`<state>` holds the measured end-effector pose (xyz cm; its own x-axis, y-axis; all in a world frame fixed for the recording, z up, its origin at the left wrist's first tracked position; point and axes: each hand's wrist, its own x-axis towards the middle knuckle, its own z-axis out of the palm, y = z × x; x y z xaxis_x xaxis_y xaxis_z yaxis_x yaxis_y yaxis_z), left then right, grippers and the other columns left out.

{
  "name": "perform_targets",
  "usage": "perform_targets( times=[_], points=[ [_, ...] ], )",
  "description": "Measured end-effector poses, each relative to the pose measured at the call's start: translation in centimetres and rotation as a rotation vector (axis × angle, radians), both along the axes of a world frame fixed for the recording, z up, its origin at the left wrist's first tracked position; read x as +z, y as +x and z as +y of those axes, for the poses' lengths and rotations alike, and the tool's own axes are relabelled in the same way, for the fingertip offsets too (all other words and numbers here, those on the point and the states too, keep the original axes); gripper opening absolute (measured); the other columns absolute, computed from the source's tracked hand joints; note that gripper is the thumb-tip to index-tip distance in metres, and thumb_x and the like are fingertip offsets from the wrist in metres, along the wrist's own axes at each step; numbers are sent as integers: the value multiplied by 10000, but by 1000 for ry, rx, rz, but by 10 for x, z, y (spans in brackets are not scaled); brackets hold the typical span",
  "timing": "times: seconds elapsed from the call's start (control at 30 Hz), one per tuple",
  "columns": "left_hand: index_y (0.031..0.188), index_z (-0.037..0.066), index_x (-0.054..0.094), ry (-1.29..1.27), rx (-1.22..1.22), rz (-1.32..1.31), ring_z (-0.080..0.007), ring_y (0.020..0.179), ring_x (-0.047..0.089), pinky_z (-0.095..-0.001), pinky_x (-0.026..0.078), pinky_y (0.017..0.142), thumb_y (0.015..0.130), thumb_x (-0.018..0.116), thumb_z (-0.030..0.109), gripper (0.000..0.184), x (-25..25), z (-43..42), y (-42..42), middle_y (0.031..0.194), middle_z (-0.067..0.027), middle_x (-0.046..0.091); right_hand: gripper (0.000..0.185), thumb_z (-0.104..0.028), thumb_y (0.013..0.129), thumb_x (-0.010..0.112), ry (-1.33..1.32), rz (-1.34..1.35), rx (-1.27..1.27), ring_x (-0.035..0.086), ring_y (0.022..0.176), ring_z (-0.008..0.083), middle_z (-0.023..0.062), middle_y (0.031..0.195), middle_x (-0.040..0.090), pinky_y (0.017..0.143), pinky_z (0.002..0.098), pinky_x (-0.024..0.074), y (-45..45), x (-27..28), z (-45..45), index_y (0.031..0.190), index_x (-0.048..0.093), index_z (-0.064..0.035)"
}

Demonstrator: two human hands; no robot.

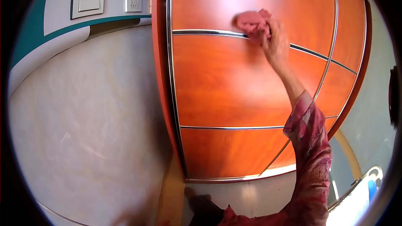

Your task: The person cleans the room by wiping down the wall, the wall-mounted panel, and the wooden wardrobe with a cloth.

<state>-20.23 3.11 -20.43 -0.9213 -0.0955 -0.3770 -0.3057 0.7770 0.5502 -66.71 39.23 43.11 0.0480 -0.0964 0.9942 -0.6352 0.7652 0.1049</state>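
My right hand (277, 44) is closed around a crumpled pink cloth (253, 24). It presses the cloth against the glossy orange cabinet door (228, 79), right over a horizontal silver trim strip (201, 32). The arm is stretched upward and forward, in a red and pink patterned sleeve (312, 155). Part of the strip is hidden behind the cloth and fingers. I cannot see my left hand clearly anywhere in the view.
Left of the cabinet is a pale marbled wall (83, 113) with a light switch (88, 3) and a socket plate (133, 3). A blurred brownish patch shows low on the left. A foot (191, 193) stands on the floor (247, 199). A bright white object (351, 207) is at lower right.
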Motion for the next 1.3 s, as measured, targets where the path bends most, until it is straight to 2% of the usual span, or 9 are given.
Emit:
perform_targets(
  times=[0.1, 0.3, 0.47, 0.53, 0.63, 0.87, 1.0, 1.17, 1.3],
  points=[
    [1215, 12, 646, -161, 73, -30, -382, 1118, 619, -482, 492, 979, 985, 525, 338, 417, 25, 3, -7, 1237, -236, 640, 313, -106, 838, 727, -5, 95, -118, 623, 935, 378, 172, 1069, 622, 783, 461, 527, -38, 63, 2, 1129, 622, -60],
    [1175, 17, 655, -299, 61, 22, -377, 1082, 629, -481, 499, 944, 975, 535, 321, 383, 26, 12, -50, 1196, -229, 650, 386, -197, 725, 845, 104, -32, -301, 650, 871, 375, 173, 997, 636, 732, 459, 556, -53, 49, -8, 979, 611, -25],
    [1142, 21, 663, -341, 24, 60, -372, 1053, 638, -480, 505, 915, 966, 543, 306, 356, 20, 18, -56, 1162, -223, 658, 393, -131, 729, 823, 167, -164, -361, 655, 867, 387, 176, 995, 633, 726, 481, 555, -33, -4, -9, 1047, 622, -18],
    [1128, 22, 666, -346, 20, 66, -370, 1041, 641, -480, 507, 903, 963, 546, 300, 345, 22, 19, -54, 1149, -220, 662, 326, -174, 818, 750, 217, -16, -281, 647, 853, 460, 213, 997, 614, 723, 549, 529, -34, -16, -6, 1062, 590, -29],
    [1108, 25, 670, -353, 15, 69, -368, 1024, 646, -480, 511, 886, 957, 551, 292, 329, 21, 18, -47, 1128, -217, 667, 252, -127, 844, 695, 224, -294, -355, 639, 861, 472, 220, 983, 614, 753, 555, 522, -30, 5, -3, 1044, 580, -26],
    [1061, 30, 680, -367, 8, 29, -362, 983, 658, -479, 519, 845, 945, 563, 272, 292, 20, 19, -31, 1081, -209, 678, 227, -198, 879, 629, -40, -176, -447, 665, 909, 459, 230, 1048, 671, 770, 545, 529, -54, 74, 5, 1057, 616, -58],
    [1034, 34, 686, -371, -1, 11, -358, 959, 665, -478, 523, 821, 938, 569, 260, 272, 13, 19, -33, 1054, -204, 685, 223, -201, 889, 623, 50, -196, -520, 676, 896, 436, 196, 1042, 674, 768, 538, 533, -41, 51, 3, 1066, 622, -66],
    [1001, 38, 693, -387, -9, 16, -354, 930, 674, -477, 529, 792, 929, 577, 246, 249, 7, 20, -34, 1020, -198, 693, 427, -128, 849, 692, 326, -286, -610, 652, 944, 364, 135, 1082, 633, 756, 475, 565, -31, 13, 9, 1265, 597, -108],
    [974, 41, 699, -401, -4, 25, -350, 907, 680, -477, 534, 769, 922, 584, 234, 231, 5, 20, -27, 993, -193, 700, 353, -33, 849, 624, 383, -223, -543, 626, 985, 367, 147, 1149, 588, 779, 476, 562, -26, -32, 9, 1193, 599, -111]
  ],
)
